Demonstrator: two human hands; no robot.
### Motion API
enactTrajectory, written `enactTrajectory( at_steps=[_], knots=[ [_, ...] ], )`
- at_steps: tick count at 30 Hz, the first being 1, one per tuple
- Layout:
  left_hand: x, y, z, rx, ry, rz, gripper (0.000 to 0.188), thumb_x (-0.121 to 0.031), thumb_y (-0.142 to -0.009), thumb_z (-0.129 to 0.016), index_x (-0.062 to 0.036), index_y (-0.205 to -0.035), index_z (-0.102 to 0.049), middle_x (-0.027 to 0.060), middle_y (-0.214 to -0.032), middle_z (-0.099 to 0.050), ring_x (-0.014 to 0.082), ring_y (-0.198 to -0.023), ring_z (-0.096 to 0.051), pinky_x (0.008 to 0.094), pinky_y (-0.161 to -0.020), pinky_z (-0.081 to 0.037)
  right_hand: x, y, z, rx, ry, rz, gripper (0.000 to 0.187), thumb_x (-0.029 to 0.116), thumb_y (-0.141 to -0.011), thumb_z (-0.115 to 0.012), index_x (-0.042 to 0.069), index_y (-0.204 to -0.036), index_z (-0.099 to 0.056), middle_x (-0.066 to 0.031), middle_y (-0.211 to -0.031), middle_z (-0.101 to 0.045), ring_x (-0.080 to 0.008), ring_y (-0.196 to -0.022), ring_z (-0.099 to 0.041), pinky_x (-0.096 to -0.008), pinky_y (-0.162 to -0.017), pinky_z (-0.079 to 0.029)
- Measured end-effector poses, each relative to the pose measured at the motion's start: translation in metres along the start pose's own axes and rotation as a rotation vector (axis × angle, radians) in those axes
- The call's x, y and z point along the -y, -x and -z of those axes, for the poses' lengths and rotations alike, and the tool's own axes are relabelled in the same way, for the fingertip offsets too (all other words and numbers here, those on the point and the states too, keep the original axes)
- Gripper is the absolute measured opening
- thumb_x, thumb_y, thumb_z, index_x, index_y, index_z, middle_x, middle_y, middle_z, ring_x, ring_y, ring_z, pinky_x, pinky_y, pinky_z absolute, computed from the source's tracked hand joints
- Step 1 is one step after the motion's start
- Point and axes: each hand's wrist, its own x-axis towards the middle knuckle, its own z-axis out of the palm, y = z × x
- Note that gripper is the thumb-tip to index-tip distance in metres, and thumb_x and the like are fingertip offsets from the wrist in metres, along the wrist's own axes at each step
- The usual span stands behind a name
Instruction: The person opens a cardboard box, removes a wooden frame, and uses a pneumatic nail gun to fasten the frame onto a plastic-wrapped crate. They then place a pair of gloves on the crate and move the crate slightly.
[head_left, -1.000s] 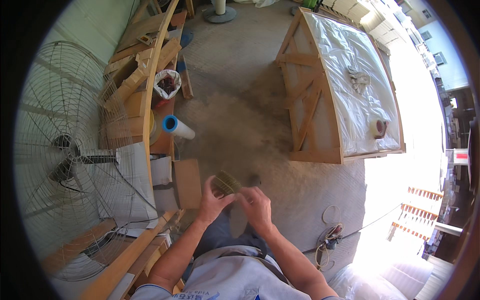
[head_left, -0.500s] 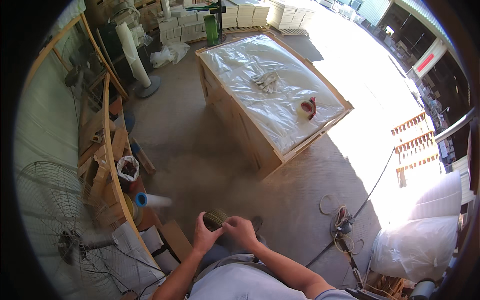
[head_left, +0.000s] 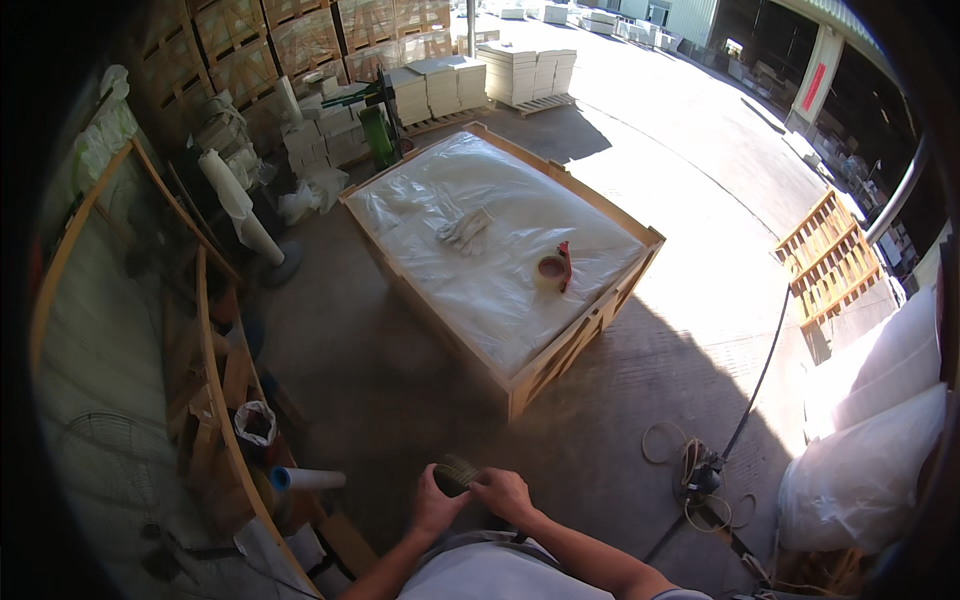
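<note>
Close in front of my body, a round coil of nails [head_left: 456, 477] with a dark centre and a ridged yellowish edge sits between both hands. My left hand [head_left: 437, 508] wraps round its left side, thumb and fingers curled. My right hand [head_left: 503, 494] pinches at its right edge, fingers closed together. The fingers partly hide the coil. Beyond the hands stands a large wooden crate [head_left: 590, 335], its top covered with clear plastic film [head_left: 480, 320]. White work gloves [head_left: 465, 231] and a red tape dispenser [head_left: 563, 268] lie on that film.
To the right, a tool with a coiled hose [head_left: 703, 475] rests on the floor near large wrapped foam rolls [head_left: 860, 480]. Wooden pallets [head_left: 825, 255] lie farther right. On my left are a wooden rail [head_left: 212, 380], a blue-ended roll [head_left: 310, 479] and a wire-cage fan [head_left: 110, 460].
My view has lifted and shifted, so the crate appears lower and the stacks behind it show more. Both hands keep the coil of nails between them.
</note>
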Motion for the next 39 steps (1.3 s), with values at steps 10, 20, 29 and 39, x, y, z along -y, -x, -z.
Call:
enactTrajectory(
  at_steps=[10,20,29,39],
  knots=[
    [-0.06,-0.075,-0.02,0.228,-0.07,-0.163,0.097,-0.043,-0.067,-0.086,-0.0025,-0.14,-0.036,0.0242,-0.132,-0.048,0.0385,-0.125,-0.048,0.043,-0.103,-0.043,-0.013,-0.026,0.036,-0.351,-0.13,-0.122,0.023,0.025,-0.078,-0.067,0.003,-0.085,-0.072,-0.0152,-0.083,-0.071,-0.0313,-0.081,-0.07,-0.0401,-0.077,-0.054],
    [-0.094,-0.179,0.009,0.682,-0.001,-0.506,0.095,-0.034,-0.07,-0.085,-0.0035,-0.143,-0.034,0.0206,-0.134,-0.049,0.0346,-0.127,-0.048,0.0396,-0.107,-0.04,-0.023,-0.062,0.067,-0.903,-0.096,-0.453,0.02,0.02,-0.078,-0.063,0.001,-0.082,-0.068,-0.0212,-0.082,-0.069,-0.0396,-0.078,-0.068,-0.0468,-0.075,-0.054],
    [-0.104,-0.233,0.029,1.452,0.772,0.228,0.071,-0.023,-0.083,-0.073,-0.0058,-0.143,-0.038,0.0136,-0.133,-0.054,0.0269,-0.126,-0.052,0.0416,-0.106,-0.042,-0.136,-0.033,0.032,-1.214,-0.432,-0.763,0.018,0.018,-0.084,-0.064,0.001,-0.077,-0.064,-0.0099,-0.068,-0.066,-0.0185,-0.054,-0.064,-0.0336,-0.054,-0.052],
    [-0.135,-0.251,-0.002,1.356,1.109,0.33,0.052,-0.027,-0.089,-0.067,-0.0073,-0.133,-0.047,0.0096,-0.13,-0.059,0.0252,-0.123,-0.055,0.0472,-0.105,-0.044,-0.186,0.053,-0.061,-1.024,-0.767,-0.952,0.027,0.027,-0.094,-0.062,0.001,-0.102,-0.066,-0.0059,-0.083,-0.068,-0.0132,-0.063,-0.065,-0.0256,-0.052,-0.05]
  ],
)
